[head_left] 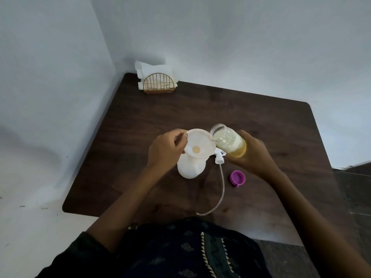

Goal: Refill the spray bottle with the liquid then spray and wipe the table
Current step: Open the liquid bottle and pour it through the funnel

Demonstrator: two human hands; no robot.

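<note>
With my left hand pinching the funnel steady on the spray bottle, I'd tip the jar in my right hand's grip slowly (lip over the funnel's rim) so nothing overflows.

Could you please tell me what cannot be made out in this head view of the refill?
- Fill level in the white spray bottle: opaque walls, funnel over the neck.
- Spray head: partly behind the tilted jar.
- Left hand fingertips at the funnel rim: curled, hidden.
- Napkin holder detail: too small.
</note>
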